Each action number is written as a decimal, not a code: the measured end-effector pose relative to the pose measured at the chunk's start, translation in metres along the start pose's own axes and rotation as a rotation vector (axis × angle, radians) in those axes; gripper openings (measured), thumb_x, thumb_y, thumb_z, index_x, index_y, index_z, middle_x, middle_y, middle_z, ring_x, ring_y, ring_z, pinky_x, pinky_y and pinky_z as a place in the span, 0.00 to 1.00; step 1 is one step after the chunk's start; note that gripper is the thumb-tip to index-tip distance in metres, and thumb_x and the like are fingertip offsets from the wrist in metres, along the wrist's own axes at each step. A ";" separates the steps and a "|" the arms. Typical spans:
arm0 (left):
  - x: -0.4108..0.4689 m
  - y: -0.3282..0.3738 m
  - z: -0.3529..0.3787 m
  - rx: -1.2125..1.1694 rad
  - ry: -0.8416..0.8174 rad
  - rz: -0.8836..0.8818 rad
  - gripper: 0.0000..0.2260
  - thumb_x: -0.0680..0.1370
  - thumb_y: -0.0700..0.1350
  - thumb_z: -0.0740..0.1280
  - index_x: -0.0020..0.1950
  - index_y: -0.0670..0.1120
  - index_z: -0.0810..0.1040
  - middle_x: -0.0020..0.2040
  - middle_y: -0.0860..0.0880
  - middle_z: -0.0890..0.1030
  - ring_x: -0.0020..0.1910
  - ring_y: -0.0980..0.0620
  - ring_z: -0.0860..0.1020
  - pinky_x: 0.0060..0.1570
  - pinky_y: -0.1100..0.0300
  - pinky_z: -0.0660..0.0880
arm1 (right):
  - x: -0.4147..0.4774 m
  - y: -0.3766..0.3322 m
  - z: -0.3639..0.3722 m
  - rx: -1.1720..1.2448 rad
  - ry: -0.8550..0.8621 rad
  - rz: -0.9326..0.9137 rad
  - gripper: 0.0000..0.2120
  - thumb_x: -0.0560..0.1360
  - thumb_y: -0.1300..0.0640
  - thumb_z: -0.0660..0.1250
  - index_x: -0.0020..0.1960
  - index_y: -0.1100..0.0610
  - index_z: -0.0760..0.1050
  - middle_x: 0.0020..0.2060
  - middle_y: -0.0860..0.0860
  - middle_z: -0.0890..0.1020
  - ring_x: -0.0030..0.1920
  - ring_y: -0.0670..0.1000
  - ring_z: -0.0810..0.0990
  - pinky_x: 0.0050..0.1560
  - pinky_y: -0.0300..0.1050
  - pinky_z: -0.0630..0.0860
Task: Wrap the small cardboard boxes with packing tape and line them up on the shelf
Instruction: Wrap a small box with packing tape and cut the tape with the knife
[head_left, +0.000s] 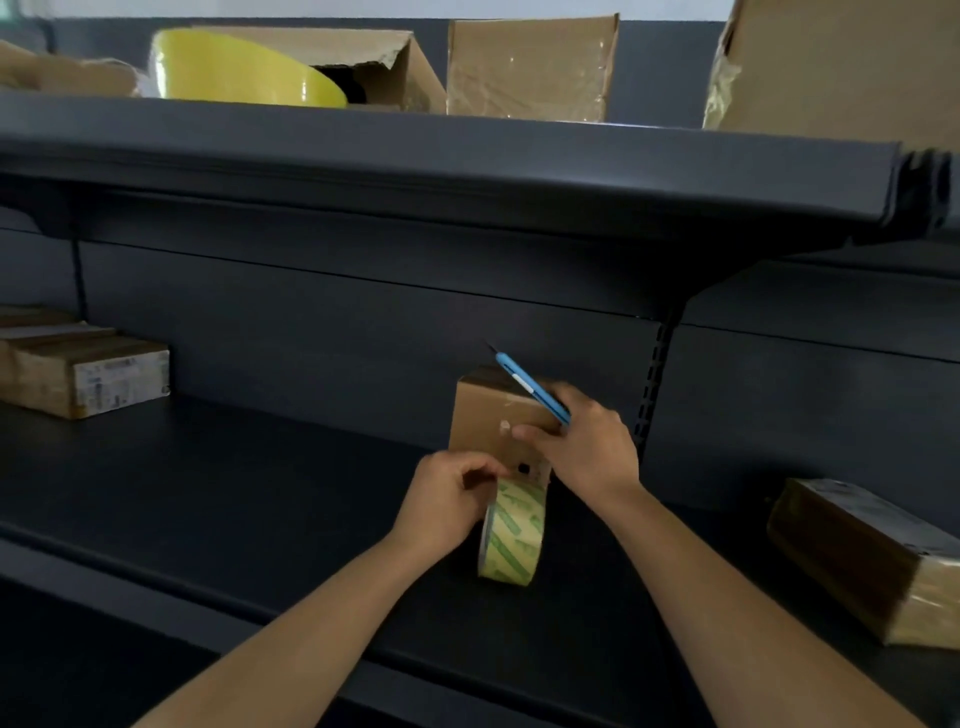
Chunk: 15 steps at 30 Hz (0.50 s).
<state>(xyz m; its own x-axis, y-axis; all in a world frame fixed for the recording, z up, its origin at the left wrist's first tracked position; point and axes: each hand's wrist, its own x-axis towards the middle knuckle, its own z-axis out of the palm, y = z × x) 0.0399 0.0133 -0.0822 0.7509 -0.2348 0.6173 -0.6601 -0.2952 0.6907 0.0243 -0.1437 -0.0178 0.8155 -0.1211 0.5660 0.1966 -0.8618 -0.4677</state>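
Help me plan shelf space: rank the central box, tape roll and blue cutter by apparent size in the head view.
central box
tape roll, close behind and nearer the camera, so unsure
blue cutter

The small box (485, 410) in front of me is plain tan cardboard, with one little black mark low on its front face and a pale spot or two above it. My tape roll (511, 535) is a see-through yellowish cream, printed with slanting green stripes. My cutter (530, 387) is bright blue with a short white patch along its body. The shelf (208, 493) is dark charcoal grey all over, and so is the upper shelf (467, 156). To my left, a brown box (41, 374) carries a white label (122, 382) with dark print too blurred to read. To my right, a dark box (857, 551) shows a deep brown side and a glossy yellow-tan end. Up top I see a lemon-yellow rounded object (234, 70) beside light tan boxes (530, 67).
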 end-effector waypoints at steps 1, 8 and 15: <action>-0.001 0.000 0.000 -0.012 0.000 -0.005 0.09 0.72 0.33 0.71 0.45 0.46 0.84 0.41 0.57 0.83 0.44 0.61 0.81 0.48 0.65 0.77 | 0.001 0.000 0.001 0.004 0.000 -0.002 0.28 0.70 0.41 0.71 0.67 0.48 0.70 0.48 0.49 0.81 0.46 0.50 0.81 0.43 0.50 0.81; 0.000 0.009 0.000 -0.064 -0.018 -0.037 0.13 0.72 0.33 0.71 0.42 0.53 0.83 0.40 0.61 0.82 0.43 0.63 0.81 0.47 0.65 0.78 | 0.002 -0.003 -0.001 -0.005 -0.067 0.004 0.29 0.70 0.47 0.73 0.68 0.47 0.67 0.42 0.46 0.78 0.42 0.49 0.80 0.40 0.48 0.80; -0.001 0.010 0.000 -0.032 -0.015 -0.020 0.10 0.72 0.34 0.71 0.45 0.49 0.84 0.42 0.59 0.83 0.44 0.60 0.82 0.50 0.58 0.79 | -0.001 -0.015 0.003 -0.221 0.068 0.023 0.31 0.68 0.32 0.68 0.63 0.48 0.67 0.45 0.50 0.81 0.44 0.53 0.82 0.37 0.46 0.78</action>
<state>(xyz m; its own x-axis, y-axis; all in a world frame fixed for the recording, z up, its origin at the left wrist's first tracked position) 0.0327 0.0106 -0.0761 0.7643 -0.2433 0.5972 -0.6448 -0.2708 0.7148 0.0221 -0.1289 -0.0139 0.7783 -0.1688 0.6048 0.0483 -0.9443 -0.3256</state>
